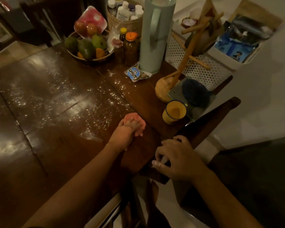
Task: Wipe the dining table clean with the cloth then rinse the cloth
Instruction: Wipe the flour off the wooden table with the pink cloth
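Left hand [127, 131] pressed closed on pink cloth [135, 124], half hiding it, on crumb-strewn dining table [56, 96]; right hand [176, 159] loosely curled, pinching small blurred white item, unidentifiable.

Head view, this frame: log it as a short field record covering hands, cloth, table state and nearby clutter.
left hand: pressing the pink cloth flat on the table
right hand: resting on the dark chair back, off the table
table: dark wood, white speckles across the middle
wiping: not finished
nearby: yellow cup, snack packet, fruit basket, pale green flask
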